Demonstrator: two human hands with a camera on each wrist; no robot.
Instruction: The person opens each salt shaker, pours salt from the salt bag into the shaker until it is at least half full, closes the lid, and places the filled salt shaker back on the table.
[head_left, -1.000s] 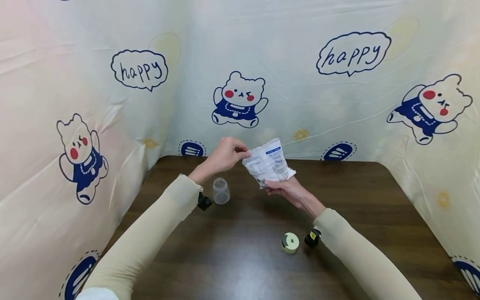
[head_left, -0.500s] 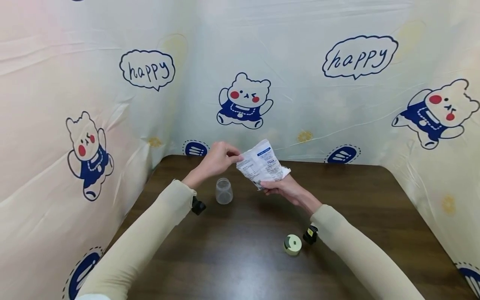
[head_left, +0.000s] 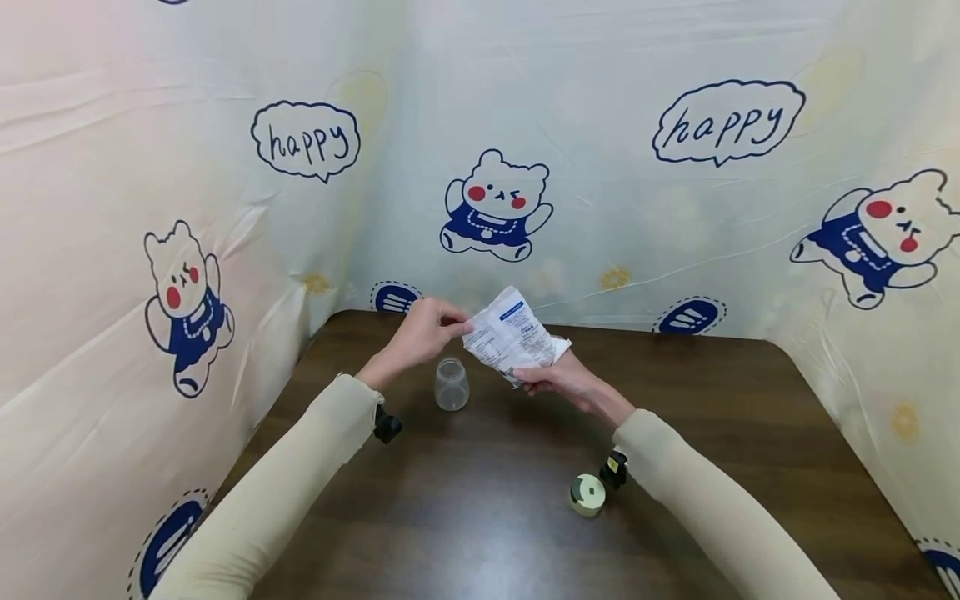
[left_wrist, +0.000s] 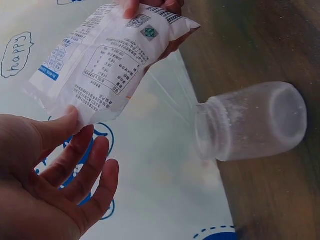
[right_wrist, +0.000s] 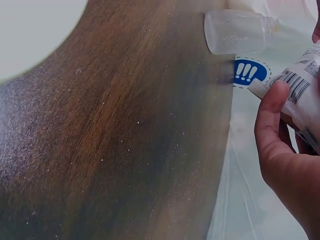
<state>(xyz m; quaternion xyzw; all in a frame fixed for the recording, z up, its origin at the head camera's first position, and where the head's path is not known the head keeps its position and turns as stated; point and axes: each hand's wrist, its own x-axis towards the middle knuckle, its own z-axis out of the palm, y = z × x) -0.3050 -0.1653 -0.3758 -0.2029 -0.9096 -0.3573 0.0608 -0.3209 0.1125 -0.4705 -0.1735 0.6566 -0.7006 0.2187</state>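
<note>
A white printed plastic packet (head_left: pixel 510 333) is held tilted above the far part of the table. My right hand (head_left: pixel 558 379) grips its lower right end, thumb on the printed face, as the right wrist view also shows near the barcode. With thumb and forefinger my left hand (head_left: pixel 423 333) pinches the packet's left corner; in the left wrist view the other fingers (left_wrist: pixel 102 187) are spread loosely. Below and between the hands stands a clear, lidless jar (head_left: pixel 452 387), apart from both. What the packet contains is hidden.
A round pale green lid (head_left: pixel 587 495) lies on the brown wooden table (head_left: pixel 465 517), near the right wrist's camera. Small white specks dot the tabletop in the right wrist view. A printed cloth curtain (head_left: pixel 585 217) encloses the table's back and sides.
Both hands and the packet have shifted slightly left and lower in the head view, and the packet leans more to the left. The jar and lid appear a little further right as the view moves.
</note>
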